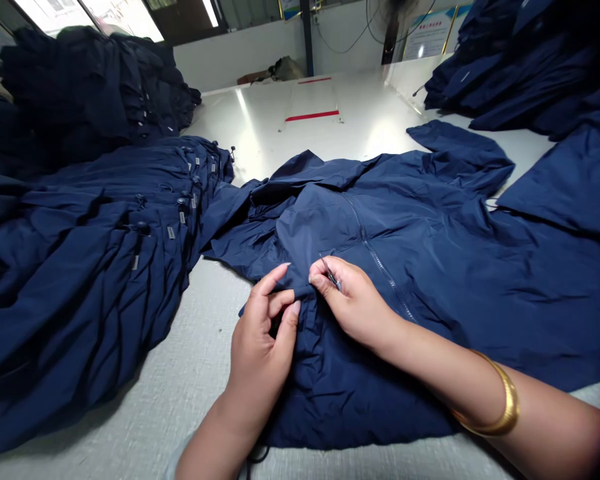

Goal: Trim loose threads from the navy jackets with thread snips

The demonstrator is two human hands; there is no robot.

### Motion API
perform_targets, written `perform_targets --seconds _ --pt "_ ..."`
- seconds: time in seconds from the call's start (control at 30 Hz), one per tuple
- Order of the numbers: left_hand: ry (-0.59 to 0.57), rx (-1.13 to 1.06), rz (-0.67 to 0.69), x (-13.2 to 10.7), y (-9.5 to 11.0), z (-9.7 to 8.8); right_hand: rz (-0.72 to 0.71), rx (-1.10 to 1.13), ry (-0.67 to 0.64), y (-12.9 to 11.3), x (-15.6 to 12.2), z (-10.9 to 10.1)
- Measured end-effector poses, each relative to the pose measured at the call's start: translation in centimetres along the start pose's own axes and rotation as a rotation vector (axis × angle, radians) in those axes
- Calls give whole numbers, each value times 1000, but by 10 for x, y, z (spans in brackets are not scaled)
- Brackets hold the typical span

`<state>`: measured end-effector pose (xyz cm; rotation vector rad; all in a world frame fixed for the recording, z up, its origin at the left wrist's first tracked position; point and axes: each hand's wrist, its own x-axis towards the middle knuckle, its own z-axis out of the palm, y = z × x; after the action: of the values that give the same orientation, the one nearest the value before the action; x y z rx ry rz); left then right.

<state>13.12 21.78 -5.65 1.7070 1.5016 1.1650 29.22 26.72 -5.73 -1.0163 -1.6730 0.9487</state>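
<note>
A navy blue zip jacket [430, 260] lies spread across the pale table [190, 373] in front of me. My left hand [263, 333] pinches a fold of its fabric near the lower edge, fingers closed on the cloth. My right hand [353, 300] is closed round a small metal tool, likely thread snips [330, 272], with its tip at the same fold. A gold bangle [503, 400] sits on my right wrist. The jacket's zip [380, 263] runs diagonally just right of my right hand.
A fanned stack of the same navy jackets [105, 260] fills the left side, with a taller pile [90, 87] behind it. More navy garments [525, 67] lie at the far right. Red tape marks [313, 115] cross the table's far end.
</note>
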Motion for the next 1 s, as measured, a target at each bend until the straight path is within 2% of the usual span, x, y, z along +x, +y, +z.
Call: perform_targets --seconds 0.23,0.33,0.47,0.73,1.0 --pt "28 -194 -197 2 5 0 185 237 98 4 2 0" --pt "64 -368 -303 5 9 1 167 210 112 3 1 -1" --pt "60 -623 -431 9 14 -2 104 69 88 2 -3 -3" --pt "83 -777 -492 14 23 -8 -25 -171 54 5 -11 1" --pt "55 -646 -425 9 22 -6 -120 -135 75 -1 -13 3"
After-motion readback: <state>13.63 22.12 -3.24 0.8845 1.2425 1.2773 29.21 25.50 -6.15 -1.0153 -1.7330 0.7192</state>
